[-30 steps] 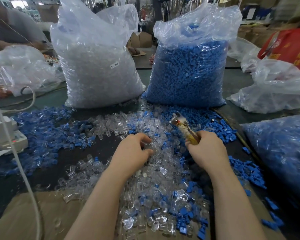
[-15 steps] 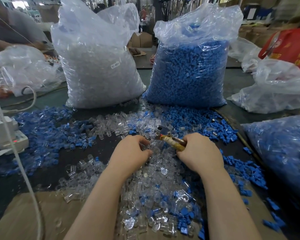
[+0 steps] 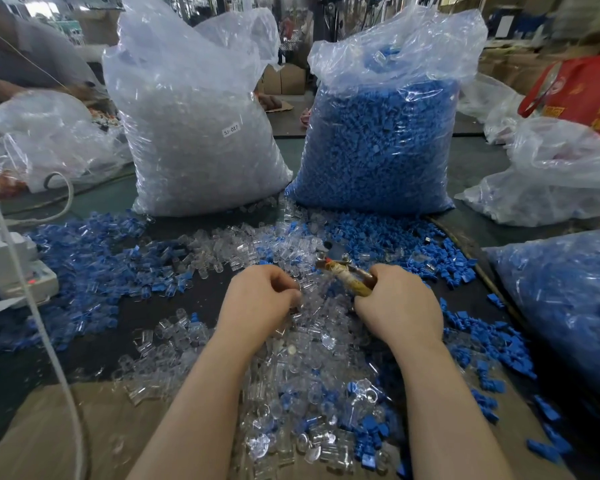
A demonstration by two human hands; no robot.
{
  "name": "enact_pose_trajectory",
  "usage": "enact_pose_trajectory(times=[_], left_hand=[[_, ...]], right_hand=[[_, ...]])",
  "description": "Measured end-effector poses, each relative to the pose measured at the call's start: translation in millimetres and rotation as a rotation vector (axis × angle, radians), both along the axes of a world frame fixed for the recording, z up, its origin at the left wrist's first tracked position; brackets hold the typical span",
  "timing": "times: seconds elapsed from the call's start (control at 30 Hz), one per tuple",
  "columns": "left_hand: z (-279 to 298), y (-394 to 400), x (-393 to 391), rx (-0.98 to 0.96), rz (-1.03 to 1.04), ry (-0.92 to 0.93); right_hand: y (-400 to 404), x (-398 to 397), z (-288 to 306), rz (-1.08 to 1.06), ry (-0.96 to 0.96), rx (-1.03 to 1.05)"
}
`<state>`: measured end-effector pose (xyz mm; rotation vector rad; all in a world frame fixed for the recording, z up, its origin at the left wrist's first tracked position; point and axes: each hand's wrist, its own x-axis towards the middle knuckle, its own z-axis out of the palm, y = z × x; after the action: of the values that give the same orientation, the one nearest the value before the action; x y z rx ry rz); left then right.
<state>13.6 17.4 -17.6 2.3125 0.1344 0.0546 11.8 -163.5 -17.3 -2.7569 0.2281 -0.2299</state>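
— Hundreds of small parts lie loose on the surface. How far along does the work look?

— Early, I'd judge. Starting at the left, blue plastic pieces are spread wide beside a white cable. Behind them stands a big bag of clear pieces, packed nearly full and open at the top.

— And the hands?

— The left hand sits near the middle with its fingers curled down into the heap of clear plastic pieces, thumb meeting fingertips. It looks like a pinch, but I cannot tell whether a piece is actually in it; the plastic is too transparent.

— What about the tool?

— Just to the right, the pliers lie low over the same heap with their head pointing left towards the left hand. The right hand is wrapped firmly round the taped handles.

— So one piece at a time?

— That's my reading: pick a clear piece, work it with the pliers, repeat. The heap in front runs from between the hands down to the near edge, mixed with blue ones.

— Anything finished?

— Nothing I can single out. Right of centre, a bag of blue pieces is just as full, and a second blue-filled bag lies at the far right. Most of the job looks left.
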Motion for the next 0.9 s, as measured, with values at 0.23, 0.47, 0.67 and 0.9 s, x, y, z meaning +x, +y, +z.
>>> enact_pose_trajectory(times=[0.23, 0.47, 0.67, 0.9], left_hand=[[12, -1, -5, -0.547, 0.027, 0.044], [25, -5, -8, -0.902, -0.028, 0.098], [28, -3, -9, -1.044, -0.090, 0.129], [28, -7, -8, -1.018, -0.015, 0.102]], right_hand=[[2, 2, 3, 0.068, -0.138, 0.494], [8, 1, 7, 0.145, -0.210, 0.929], [12, -1, 10, 0.163, -0.261, 1.048], [16, -3, 12, 0.244, -0.297, 1.105]])
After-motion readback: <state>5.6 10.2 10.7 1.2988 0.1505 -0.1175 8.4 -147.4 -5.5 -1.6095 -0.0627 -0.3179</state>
